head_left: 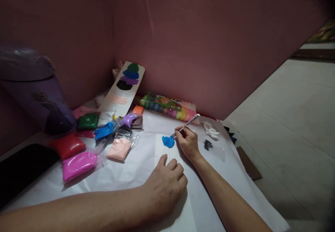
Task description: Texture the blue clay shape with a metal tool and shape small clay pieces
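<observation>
My right hand (187,142) pinches a small metal fork (192,121) with a patterned handle. Its tines point down at the right edge of a blue clay patch (168,141); whether they touch it I cannot tell. The patch lies at the far end of a long white card strip (159,151) and has a rough, ridged surface. Nearer to me, my left hand (167,185) rests on the strip, holding nothing, its fingers bent and a little apart. A thin line runs down the card between hand and patch.
Bags of pink clay (80,165), red clay (68,145) and peach clay (119,149) lie to the left among several others. A finished-looking card (128,85) with coloured patches leans at the back, beside a clay pack (167,107). Black clay scraps (208,144) lie right.
</observation>
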Action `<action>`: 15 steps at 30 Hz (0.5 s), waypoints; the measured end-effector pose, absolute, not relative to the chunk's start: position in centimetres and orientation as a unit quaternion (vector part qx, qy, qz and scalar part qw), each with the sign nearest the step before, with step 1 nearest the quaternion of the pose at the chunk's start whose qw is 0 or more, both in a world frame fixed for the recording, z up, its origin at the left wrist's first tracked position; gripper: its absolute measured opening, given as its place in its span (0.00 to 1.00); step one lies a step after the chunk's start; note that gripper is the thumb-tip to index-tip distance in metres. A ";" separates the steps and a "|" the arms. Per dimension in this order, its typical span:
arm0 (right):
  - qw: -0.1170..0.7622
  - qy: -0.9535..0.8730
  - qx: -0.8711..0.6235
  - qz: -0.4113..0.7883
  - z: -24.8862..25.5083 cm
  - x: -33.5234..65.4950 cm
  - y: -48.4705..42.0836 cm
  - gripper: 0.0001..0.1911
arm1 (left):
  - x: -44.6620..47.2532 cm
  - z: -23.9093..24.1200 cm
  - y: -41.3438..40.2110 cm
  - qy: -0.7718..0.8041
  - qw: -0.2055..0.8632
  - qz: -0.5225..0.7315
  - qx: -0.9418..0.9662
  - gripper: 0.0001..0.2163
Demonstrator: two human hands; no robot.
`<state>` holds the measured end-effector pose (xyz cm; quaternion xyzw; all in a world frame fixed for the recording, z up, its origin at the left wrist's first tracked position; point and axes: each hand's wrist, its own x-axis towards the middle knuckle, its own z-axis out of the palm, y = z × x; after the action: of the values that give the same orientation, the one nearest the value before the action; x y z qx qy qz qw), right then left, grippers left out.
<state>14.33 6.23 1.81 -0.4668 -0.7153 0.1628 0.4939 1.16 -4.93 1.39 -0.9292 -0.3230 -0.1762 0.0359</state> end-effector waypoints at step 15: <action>0.542 -0.693 -0.442 0.170 1.7 14.0 6.1 0.03 | 1.1 1.7 -4.9 -0.325 0.025 -0.158 -0.932 0.06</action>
<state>14.05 6.15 1.69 -0.4425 -0.6935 0.1702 0.5425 1.13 -4.93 1.72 -0.9322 -0.3249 -0.1575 0.0247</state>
